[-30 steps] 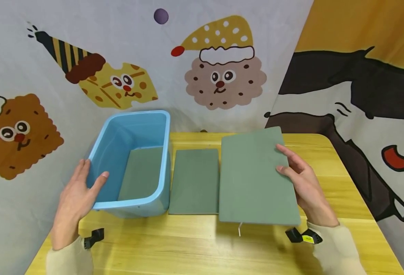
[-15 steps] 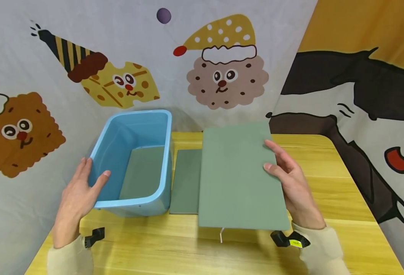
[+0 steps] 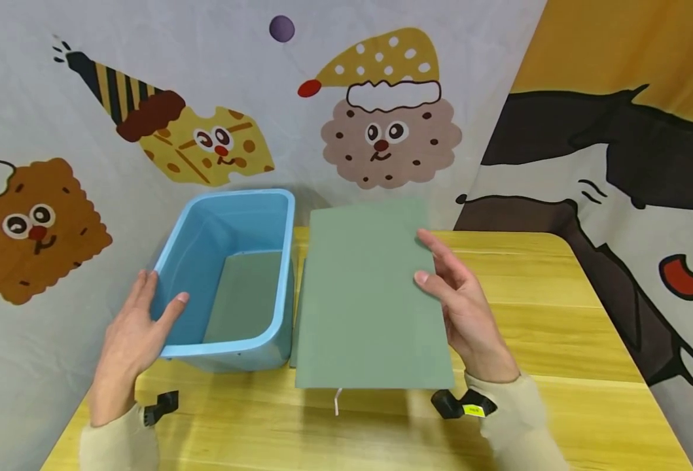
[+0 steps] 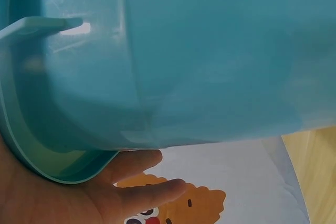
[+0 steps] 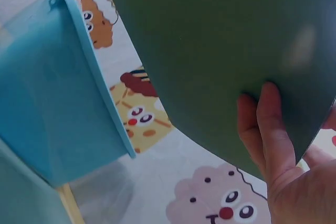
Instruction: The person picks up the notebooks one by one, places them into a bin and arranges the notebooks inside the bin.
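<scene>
My right hand (image 3: pixel 470 314) pinches a green hardcover notebook (image 3: pixel 370 301) by its right edge, thumb on top and fingers spread underneath, as the right wrist view shows. The notebook hovers over the table with a thin pale ribbon (image 3: pixel 337 402) hanging from its near edge. Beneath it lies a second green notebook (image 3: pixel 294 356), hidden except for a narrow strip. To the left stands a light blue plastic bin (image 3: pixel 228 349), with another green notebook (image 3: pixel 246 294) flat on its bottom. My left hand (image 3: pixel 131 333) holds the bin's left rim, thumb inside and fingers outside.
The bin and notebooks are on a light wood-grain table (image 3: pixel 546 314). A cloth with cartoon prints (image 3: pixel 390 140) hangs behind the table and along its sides. Each wrist wears a black strap (image 3: pixel 464 403).
My right hand has carried the held notebook leftward, so it now covers nearly all of the notebook on the table. My left hand and the bin have stayed in place.
</scene>
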Tool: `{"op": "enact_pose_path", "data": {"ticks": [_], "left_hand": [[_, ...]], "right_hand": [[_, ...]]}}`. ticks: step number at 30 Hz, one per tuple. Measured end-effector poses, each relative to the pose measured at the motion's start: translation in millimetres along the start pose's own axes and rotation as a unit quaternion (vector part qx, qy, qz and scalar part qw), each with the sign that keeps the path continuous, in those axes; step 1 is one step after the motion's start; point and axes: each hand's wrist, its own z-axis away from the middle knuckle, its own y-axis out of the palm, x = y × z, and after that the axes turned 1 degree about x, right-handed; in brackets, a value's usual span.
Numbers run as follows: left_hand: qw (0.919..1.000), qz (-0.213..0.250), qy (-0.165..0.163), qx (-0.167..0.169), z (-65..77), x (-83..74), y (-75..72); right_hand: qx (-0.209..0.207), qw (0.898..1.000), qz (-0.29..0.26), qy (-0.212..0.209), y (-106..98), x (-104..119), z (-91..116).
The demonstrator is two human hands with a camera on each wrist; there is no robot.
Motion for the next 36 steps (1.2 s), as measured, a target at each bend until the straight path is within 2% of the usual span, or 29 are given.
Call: {"op": "enact_pose_path", "data": {"ticks": [8,15,29,36], "left_hand": [[1.0000,0.004,-0.002,0.000,3.5,0.5,-1.3],[1.0000,0.008,-0.002,-0.003,3.4,0.4,-2.2],[0.9999,0.011,0.002,0.001,-0.4,-4.7,1.6],[0.9999,0.014,-0.007,-0.006,1.5,-2.8,0.5]], "right_hand": [[0.029,0.996,-0.081,0.006,25.4,-5.6,-7.7],[0.012,0.998,-0.065,-0.019,45.8,-11.1,-21.4],[0.013,0.992,-0.125,-0.010,77.2,-19.3,-48.8],[0.024,0.992,-0.120,-0.007,100.6,-23.4,-57.2]]}}
